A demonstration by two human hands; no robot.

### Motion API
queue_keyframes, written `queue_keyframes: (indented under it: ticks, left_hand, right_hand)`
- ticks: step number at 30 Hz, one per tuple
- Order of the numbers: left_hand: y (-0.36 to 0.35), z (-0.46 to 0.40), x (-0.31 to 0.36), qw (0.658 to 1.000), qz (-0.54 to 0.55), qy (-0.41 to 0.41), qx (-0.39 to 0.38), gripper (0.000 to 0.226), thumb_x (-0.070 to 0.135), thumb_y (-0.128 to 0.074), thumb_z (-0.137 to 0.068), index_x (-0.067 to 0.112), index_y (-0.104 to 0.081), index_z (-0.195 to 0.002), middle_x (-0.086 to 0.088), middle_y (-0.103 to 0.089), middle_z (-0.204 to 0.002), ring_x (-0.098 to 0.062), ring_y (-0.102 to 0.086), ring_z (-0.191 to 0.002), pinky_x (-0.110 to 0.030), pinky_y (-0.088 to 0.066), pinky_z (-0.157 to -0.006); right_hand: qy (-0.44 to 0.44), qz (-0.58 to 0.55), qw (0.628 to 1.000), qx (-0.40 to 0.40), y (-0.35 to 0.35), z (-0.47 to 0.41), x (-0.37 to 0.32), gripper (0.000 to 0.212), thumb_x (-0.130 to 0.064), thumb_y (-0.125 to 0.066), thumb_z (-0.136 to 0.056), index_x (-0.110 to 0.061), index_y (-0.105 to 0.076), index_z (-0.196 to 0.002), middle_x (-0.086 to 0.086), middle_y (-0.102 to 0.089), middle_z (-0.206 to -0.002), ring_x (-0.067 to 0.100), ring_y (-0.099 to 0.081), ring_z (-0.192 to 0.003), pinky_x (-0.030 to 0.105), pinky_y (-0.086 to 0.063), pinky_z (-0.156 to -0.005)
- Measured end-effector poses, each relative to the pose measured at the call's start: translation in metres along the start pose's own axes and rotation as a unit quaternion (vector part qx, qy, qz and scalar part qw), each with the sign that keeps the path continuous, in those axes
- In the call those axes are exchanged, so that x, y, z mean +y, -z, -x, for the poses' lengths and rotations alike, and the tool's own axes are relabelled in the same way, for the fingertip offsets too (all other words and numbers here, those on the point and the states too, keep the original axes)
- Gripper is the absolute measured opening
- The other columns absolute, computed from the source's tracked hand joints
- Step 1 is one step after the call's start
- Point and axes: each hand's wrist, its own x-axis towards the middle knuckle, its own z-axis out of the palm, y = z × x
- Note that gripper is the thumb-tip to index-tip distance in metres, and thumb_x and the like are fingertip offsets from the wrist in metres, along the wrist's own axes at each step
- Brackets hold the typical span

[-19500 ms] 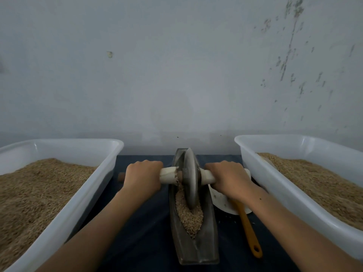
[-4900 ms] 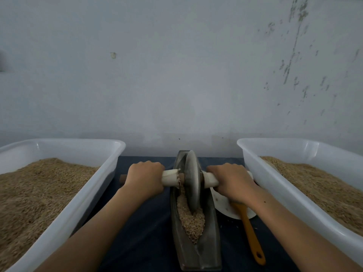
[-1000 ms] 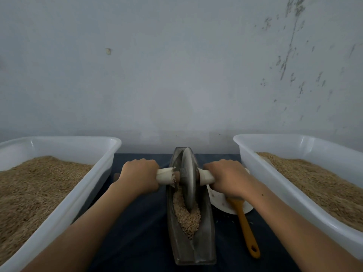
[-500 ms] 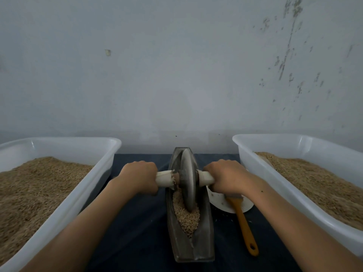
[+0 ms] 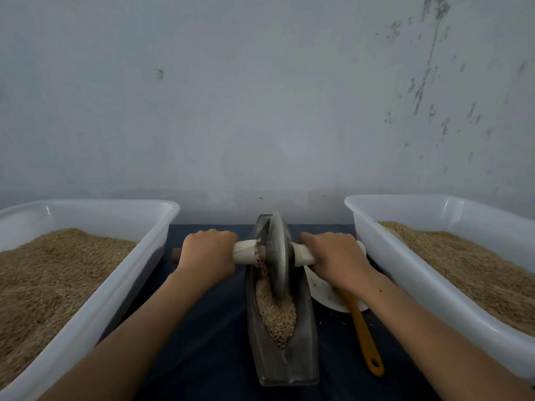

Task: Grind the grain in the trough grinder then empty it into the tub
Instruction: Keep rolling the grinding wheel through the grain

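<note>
While the fingers of the left hand (image 5: 207, 254) and the right hand (image 5: 333, 257) are curled tight round the wooden axle (image 5: 246, 252), the grinding wheel (image 5: 278, 256) is held upright in the far half of the trough grinder (image 5: 282, 363). Grain (image 5: 276, 311) is heaped in the channel just before the wheel. The trough is flanked on the dark cloth (image 5: 208, 342) by a left tub (image 5: 86, 319) and a right tub (image 5: 419, 287), both filled with grain. A white dish (image 5: 324, 290) and an orange-handled utensil (image 5: 363, 337) are seen beside the right wrist.
</note>
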Motion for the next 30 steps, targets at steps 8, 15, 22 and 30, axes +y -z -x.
queue_keyframes:
  ticks: [8, 15, 22, 30]
  left_hand:
    - [0.010, -0.002, -0.005, 0.985, 0.023, -0.003, -0.174, 0.038, 0.037, -0.067, -0.076, 0.020, -0.058, -0.110, 0.005, -0.055, -0.086, -0.015, -0.054, -0.077, -0.028, -0.040, -0.067]
    - [0.007, -0.004, -0.006, 0.988, 0.020, 0.002, -0.155, 0.037, 0.040, -0.068, -0.075, 0.023, -0.059, -0.106, 0.006, -0.055, -0.082, -0.015, -0.053, -0.074, -0.028, -0.039, -0.065]
    - [-0.002, -0.001, -0.001, 1.000, 0.005, 0.005, -0.001, 0.017, 0.031, -0.056, -0.083, 0.025, -0.056, -0.100, 0.005, -0.058, -0.087, -0.017, -0.056, -0.081, -0.029, -0.035, -0.065]
    - [0.008, -0.004, -0.004, 0.989, 0.011, -0.002, -0.148, 0.038, 0.037, -0.067, -0.076, 0.020, -0.058, -0.109, 0.005, -0.053, -0.082, -0.015, -0.051, -0.074, -0.028, -0.039, -0.066]
  right_hand:
    - [0.004, -0.001, 0.990, -0.142, 0.021, -0.005, -0.003, 0.016, -0.022, -0.059, -0.081, -0.027, -0.058, -0.095, -0.005, -0.060, -0.083, 0.015, -0.054, -0.073, 0.026, -0.030, -0.053]
    - [0.007, -0.008, 0.993, -0.121, 0.018, -0.005, -0.002, 0.012, -0.023, -0.059, -0.082, -0.030, -0.052, -0.089, -0.010, -0.052, -0.074, 0.014, -0.052, -0.071, 0.024, -0.026, -0.050]
    - [-0.032, 0.018, 0.999, 0.027, -0.004, 0.000, -0.007, 0.012, -0.025, -0.053, -0.089, -0.026, -0.042, -0.091, -0.005, -0.061, -0.085, 0.020, -0.059, -0.078, 0.031, -0.030, -0.060]
    - [-0.008, 0.002, 0.993, -0.115, 0.016, -0.004, -0.004, 0.011, -0.022, -0.058, -0.083, -0.027, -0.054, -0.092, -0.003, -0.063, -0.090, 0.018, -0.061, -0.084, 0.029, -0.036, -0.062]
